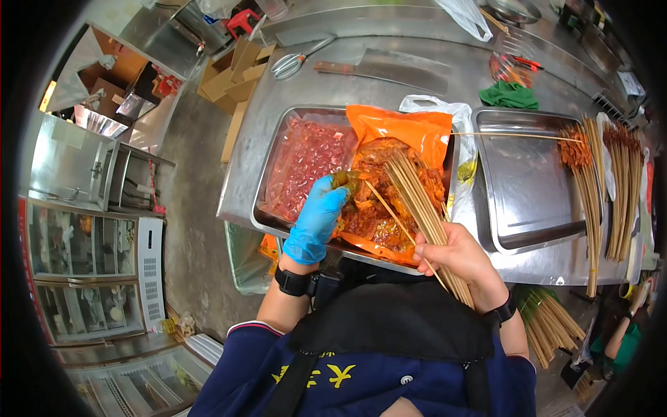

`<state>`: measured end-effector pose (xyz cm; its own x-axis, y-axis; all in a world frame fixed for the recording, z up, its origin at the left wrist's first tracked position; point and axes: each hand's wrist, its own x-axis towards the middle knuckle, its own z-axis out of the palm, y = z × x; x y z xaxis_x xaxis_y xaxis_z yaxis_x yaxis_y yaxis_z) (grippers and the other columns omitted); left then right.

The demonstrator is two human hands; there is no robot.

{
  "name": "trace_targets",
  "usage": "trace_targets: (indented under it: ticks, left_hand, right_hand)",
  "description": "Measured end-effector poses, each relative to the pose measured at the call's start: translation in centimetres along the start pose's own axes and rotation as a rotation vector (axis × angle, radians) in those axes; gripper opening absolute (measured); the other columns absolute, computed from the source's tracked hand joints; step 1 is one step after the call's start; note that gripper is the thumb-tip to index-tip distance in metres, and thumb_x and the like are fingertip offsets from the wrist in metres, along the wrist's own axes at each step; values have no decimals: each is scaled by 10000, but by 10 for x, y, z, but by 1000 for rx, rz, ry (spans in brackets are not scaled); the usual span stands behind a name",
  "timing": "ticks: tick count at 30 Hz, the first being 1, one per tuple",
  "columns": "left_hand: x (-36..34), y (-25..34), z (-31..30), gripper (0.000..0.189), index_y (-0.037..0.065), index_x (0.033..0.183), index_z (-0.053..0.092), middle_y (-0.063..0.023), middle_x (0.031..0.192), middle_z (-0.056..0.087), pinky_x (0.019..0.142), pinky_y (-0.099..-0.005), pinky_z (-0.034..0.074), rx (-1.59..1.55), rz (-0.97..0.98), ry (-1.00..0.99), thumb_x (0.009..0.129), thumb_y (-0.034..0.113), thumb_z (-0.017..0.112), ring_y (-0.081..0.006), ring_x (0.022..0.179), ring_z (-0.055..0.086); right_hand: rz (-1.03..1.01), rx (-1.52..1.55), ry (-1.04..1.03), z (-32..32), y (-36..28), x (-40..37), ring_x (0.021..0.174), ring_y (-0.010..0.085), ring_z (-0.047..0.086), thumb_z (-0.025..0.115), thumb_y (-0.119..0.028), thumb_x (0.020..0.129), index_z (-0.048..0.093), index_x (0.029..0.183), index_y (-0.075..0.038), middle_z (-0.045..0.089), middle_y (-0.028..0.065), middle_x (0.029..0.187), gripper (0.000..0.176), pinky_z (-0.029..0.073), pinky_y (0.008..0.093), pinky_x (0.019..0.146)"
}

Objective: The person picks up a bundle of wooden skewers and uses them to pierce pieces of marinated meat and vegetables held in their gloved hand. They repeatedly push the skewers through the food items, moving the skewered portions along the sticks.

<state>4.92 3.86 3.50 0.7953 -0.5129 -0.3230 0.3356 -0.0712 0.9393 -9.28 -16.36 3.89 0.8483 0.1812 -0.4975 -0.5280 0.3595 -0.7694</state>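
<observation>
My left hand (316,217), in a blue glove with sauce-stained fingertips, is closed over a piece of marinated meat (361,189) at the tip of a single bamboo skewer (394,217). My bare right hand (455,256) grips that skewer's lower part together with a thick bundle of bamboo skewers (420,194). Both hands are above an orange plastic bag (399,124) that lies open, full of red marinated meat (379,226). Beside it lies a clear bag of diced raw meat (306,163). Both bags rest in a metal tray (258,212).
To the right, a second metal tray (531,187) holds loaded meat skewers (575,149) along its right side, with more skewers (625,153) beyond. A cleaver (396,71), scissors (288,66) and a green cloth (509,95) lie at the back. Another person's arm (618,337) shows lower right.
</observation>
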Motion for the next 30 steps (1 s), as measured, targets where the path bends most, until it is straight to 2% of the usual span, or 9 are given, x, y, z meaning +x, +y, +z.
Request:
trace_targets:
  ticks: [3, 7, 10, 12, 16, 22, 24, 28, 30]
  left_hand:
    - [-2, -4, -4, 292, -31, 1083, 524, -56, 937, 597, 654, -246, 463, -197, 55, -49, 839, 97, 429, -121, 789, 575]
    - [0, 0, 0, 283, -29, 1079, 527, -68, 938, 598, 696, -260, 470, -176, -18, -11, 841, 89, 429, -147, 818, 581]
    - [7, -6, 1, 246, -9, 1037, 534, -45, 892, 596, 605, -228, 456, -209, -17, 58, 823, 89, 465, -114, 742, 573]
    - [14, -11, 3, 264, -40, 1077, 506, -113, 966, 588, 748, -313, 491, -314, 134, 117, 857, 65, 405, -205, 849, 591]
    - [16, 3, 16, 258, -38, 1073, 499, -120, 974, 583, 757, -326, 494, -361, 193, 95, 853, 45, 395, -211, 854, 591]
    - [26, -1, 21, 229, -17, 1040, 519, -110, 964, 586, 735, -305, 491, -357, 285, 158, 842, 43, 422, -189, 830, 588]
    - [23, -1, 21, 191, -13, 984, 528, -70, 886, 587, 623, -236, 475, -294, 244, 265, 806, 37, 481, -134, 726, 576]
    - [21, -5, 11, 174, -3, 967, 539, -51, 874, 585, 616, -224, 456, -135, 167, 293, 805, 37, 489, -119, 709, 560]
    - [23, -11, 13, 175, -6, 961, 540, -48, 872, 585, 642, -228, 455, -190, 309, 244, 792, 9, 497, -113, 723, 553]
  right_hand:
    - [0, -1, -4, 0, 0, 0, 597, 135, 591, 563, -61, 807, 517, 893, -10, 589, 87, 747, 110, 497, 238, 526]
    - [1, -15, -12, 1, -2, -1, 599, 133, 591, 564, -61, 804, 518, 890, -13, 589, 84, 746, 108, 498, 238, 527]
    - [15, -16, -10, 2, -2, 0, 600, 131, 590, 564, -62, 800, 518, 889, -12, 587, 83, 748, 112, 499, 238, 528]
    - [19, -22, -14, 3, -4, 0, 600, 130, 589, 566, -62, 798, 519, 890, -11, 585, 83, 750, 115, 499, 237, 529]
    - [44, -27, -13, 5, -6, -1, 598, 130, 588, 570, -59, 793, 521, 892, -6, 582, 83, 758, 123, 498, 235, 531]
    - [26, -16, -24, 4, -5, -1, 595, 129, 588, 573, -59, 792, 522, 892, -6, 584, 84, 753, 124, 498, 235, 529]
    - [26, 8, -8, 2, -4, -2, 595, 129, 589, 573, -59, 791, 523, 893, -7, 585, 84, 752, 125, 499, 235, 529]
    - [23, 25, -16, 0, -1, -1, 599, 129, 592, 576, -60, 791, 524, 898, -8, 587, 85, 752, 129, 500, 235, 531]
    - [18, 23, -22, 0, 0, 0, 602, 130, 593, 575, -62, 793, 524, 898, -7, 587, 86, 755, 129, 500, 234, 532]
